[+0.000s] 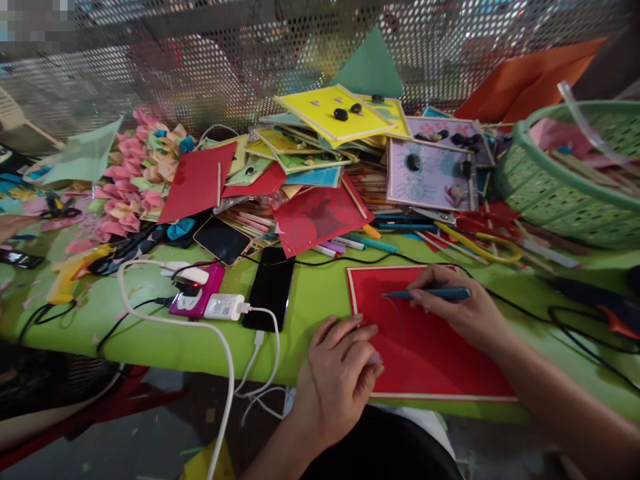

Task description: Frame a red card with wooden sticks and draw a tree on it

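Note:
A red board (430, 360) with pale strips along its edges lies flat on the green table near its front edge. My right hand (445, 303) is closed on a blue pen (445, 293), whose tip touches the board's upper left area. A faint curved line runs down the red surface from the tip. Over the board's left edge lies my left hand (340, 367), its fingers apart and slightly bent, holding nothing. Between the left hand and the power strip, a black phone (273, 287) rests on the table.
A magenta power strip (213, 280) with white chargers and cables sits to the left. Behind are heaped decorated cards (340, 120), pink paper flowers (133, 173) and yellow-handled scissors (465, 243). A green basket (565, 193) stands at right; glue guns lie at both sides.

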{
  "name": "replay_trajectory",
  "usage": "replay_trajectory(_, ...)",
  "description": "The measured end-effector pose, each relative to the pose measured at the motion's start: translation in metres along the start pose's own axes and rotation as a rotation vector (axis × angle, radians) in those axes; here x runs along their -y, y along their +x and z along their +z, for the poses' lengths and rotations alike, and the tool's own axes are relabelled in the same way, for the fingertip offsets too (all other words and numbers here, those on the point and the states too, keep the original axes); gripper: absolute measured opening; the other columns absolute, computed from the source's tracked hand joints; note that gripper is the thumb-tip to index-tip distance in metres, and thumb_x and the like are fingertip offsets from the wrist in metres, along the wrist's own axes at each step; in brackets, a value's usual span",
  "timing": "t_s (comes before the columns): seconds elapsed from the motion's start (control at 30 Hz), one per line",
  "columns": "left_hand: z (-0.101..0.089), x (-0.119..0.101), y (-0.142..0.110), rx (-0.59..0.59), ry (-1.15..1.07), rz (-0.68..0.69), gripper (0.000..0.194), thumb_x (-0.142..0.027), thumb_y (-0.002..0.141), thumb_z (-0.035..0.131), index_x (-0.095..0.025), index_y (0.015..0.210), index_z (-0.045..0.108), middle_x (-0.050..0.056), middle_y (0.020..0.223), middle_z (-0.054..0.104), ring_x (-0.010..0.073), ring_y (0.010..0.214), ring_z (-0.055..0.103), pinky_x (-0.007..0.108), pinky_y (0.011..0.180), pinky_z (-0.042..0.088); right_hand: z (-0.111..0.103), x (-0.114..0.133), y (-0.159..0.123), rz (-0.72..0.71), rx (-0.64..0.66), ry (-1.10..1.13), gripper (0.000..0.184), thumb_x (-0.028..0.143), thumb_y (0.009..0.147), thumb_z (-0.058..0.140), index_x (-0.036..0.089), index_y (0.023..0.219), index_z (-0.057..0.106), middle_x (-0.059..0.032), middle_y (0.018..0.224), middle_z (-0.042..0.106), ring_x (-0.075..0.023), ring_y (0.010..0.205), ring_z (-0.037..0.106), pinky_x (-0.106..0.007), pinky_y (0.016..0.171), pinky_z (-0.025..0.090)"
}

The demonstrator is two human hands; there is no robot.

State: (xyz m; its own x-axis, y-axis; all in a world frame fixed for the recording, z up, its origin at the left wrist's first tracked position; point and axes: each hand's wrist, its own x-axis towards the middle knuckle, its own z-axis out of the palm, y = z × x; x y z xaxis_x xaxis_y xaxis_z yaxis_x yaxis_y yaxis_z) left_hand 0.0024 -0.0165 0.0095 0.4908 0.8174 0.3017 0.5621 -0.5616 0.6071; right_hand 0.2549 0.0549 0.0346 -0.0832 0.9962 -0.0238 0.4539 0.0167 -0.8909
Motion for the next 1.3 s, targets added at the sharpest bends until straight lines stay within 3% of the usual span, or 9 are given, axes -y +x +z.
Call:
replay_trajectory(0.6,-0.001,0.0,0.0,-0.012,-0.023,0.003,0.01,-0.022,0.106,0.054,-0.024,0.1,0.062,0.0,0.135,0.076,0.023,0.136,0.063,0.046,0.117,0.042,-0.006,-0.005,-0.002,-0.017,-0.024,0.016,0.02,0.041,0.085,0.071,0.025,0.073,0.068,0.0001,0.067,0.068,-0.0172,0.061,0.057,-0.032,0.061,0.043)
replay_trajectory(0.9,0.001,0.002,0.0,-0.024,-0.019,0.011,0.011,-0.021,0.105,0.055,-0.025,0.099,0.062,-0.001,0.133,0.076,0.022,0.135,0.063,0.045,0.117,0.043,-0.009,-0.008,-0.002,0.022,-0.01,0.019,0.024,0.045,0.083,0.072,0.024,0.072,0.067,-0.0011,0.065,0.068,-0.0183,0.062,0.058,-0.033,0.061,0.043)
replay_trajectory(1.3,0.004,0.001,-0.003,-0.06,-0.03,0.003,0.007,-0.018,0.1,0.06,-0.024,0.1,0.062,0.0,0.134,0.076,0.0228,0.134,0.065,0.045,0.117,0.044,-0.011,-0.035,-0.005,0.012,-0.007,-0.003,0.027,0.05,0.087,0.07,0.025,0.076,0.067,-0.0016,0.068,0.067,-0.0215,0.068,0.059,-0.034,0.062,0.04)
